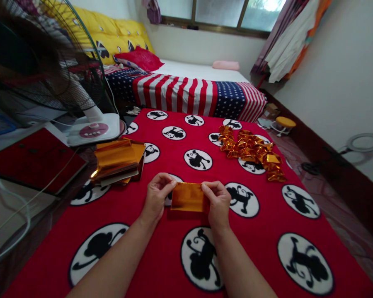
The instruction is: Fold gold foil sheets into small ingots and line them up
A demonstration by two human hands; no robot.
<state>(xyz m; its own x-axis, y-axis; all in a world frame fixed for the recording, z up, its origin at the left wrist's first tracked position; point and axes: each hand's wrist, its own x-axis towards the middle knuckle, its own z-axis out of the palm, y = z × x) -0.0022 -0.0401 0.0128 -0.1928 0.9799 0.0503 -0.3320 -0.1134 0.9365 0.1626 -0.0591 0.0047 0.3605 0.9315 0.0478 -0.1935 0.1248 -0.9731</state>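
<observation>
Both hands (pixel 188 198) hold a gold foil sheet (pixel 189 197) above a red cloth (pixel 155 256).

The left hand (pixel 156 198) and right hand (pixel 219 203) hide 2 corners of the gold foil sheet (pixel 189 198). The bottom edge crops both forearms (pixel 118 256); the left edge crops the electric fan (pixel 86 103), its blades (pixel 46 60) blurred; the top edge crops the window (pixel 216 16).

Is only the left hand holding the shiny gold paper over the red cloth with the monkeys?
Not quite: the head view shows the right hand holding the shiny gold paper too, along with the left hand. It is over the red cloth with the monkeys.
</observation>
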